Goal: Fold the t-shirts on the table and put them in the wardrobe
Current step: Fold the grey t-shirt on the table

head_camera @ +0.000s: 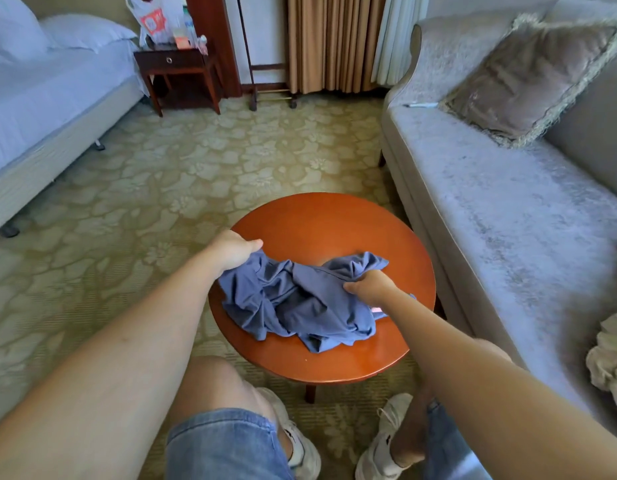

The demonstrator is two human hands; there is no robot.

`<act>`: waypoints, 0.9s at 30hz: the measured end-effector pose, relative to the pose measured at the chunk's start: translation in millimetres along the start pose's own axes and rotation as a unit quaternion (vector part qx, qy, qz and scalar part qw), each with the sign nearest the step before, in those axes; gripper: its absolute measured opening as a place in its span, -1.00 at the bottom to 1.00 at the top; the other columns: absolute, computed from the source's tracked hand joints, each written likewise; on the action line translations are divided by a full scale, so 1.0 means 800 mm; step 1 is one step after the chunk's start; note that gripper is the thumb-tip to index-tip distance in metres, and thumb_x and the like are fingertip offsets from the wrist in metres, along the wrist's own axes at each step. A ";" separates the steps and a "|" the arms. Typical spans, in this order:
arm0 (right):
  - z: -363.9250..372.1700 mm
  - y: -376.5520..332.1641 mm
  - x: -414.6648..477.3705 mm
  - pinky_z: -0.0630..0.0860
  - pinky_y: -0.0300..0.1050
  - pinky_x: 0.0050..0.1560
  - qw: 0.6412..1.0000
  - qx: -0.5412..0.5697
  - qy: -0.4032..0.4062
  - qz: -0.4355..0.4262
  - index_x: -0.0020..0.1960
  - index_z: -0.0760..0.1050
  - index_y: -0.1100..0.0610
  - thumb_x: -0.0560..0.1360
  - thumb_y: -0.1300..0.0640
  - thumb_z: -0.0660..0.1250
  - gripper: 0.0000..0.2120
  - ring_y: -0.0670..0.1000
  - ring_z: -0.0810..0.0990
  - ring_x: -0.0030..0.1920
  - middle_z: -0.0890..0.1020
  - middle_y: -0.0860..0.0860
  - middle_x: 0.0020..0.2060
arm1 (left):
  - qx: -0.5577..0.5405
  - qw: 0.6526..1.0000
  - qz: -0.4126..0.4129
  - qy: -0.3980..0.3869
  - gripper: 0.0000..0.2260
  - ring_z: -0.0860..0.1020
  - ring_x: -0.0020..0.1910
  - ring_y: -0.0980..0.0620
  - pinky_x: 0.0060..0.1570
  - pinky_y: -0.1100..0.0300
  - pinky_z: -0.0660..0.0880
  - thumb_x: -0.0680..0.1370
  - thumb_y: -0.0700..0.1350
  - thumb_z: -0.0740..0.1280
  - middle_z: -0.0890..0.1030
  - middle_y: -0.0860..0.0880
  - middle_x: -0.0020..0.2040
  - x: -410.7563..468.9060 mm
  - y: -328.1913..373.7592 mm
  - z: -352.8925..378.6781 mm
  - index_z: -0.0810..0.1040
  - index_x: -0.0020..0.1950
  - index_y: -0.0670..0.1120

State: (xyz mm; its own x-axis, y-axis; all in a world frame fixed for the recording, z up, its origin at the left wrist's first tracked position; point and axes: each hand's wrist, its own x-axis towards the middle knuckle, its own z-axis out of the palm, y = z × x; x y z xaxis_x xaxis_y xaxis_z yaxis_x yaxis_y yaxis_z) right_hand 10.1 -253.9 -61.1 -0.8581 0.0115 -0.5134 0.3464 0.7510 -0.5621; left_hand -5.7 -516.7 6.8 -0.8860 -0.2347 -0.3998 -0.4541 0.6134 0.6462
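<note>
Denim shorts point(217, 445) and white sneakers point(300, 441) sit lowest in view, both bare forearms reaching forward over them. Just beyond stands a round wooden table point(328, 220) with a crumpled blue t-shirt point(300, 303) heaped on its near half. The left hand point(236, 252) grips the shirt's far left edge, fingers curled into the cloth. The right hand point(369, 287) clenches a bunch at the right side. A grey sofa point(508, 220) with a fringed cushion point(528, 77) flanks the table on the right. Across the patterned carpet point(144, 168) lie a bed point(40, 98), a dark nightstand point(175, 64) and tan curtains point(331, 39).
</note>
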 end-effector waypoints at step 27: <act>-0.236 -0.195 -0.224 0.20 -0.42 0.11 0.801 0.115 0.453 -0.375 0.24 0.52 0.30 0.56 0.33 0.15 -0.69 0.15 0.50 0.18 0.49 0.19 0.19 | -0.278 0.835 0.314 0.356 -0.72 0.48 0.14 0.14 0.04 0.48 0.34 0.64 -0.27 0.15 0.56 -0.01 0.16 -0.190 0.167 -0.185 0.60 0.24 -0.15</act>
State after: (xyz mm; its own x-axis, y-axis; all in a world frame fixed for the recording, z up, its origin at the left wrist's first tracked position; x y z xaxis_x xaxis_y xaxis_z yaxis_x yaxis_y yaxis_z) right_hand 38.4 -248.7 241.0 -0.7440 0.1676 0.6468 -0.4232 0.6309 -0.6502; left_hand 54.4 -510.9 250.3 -0.7076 -0.5079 0.4913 0.3230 0.3859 0.8642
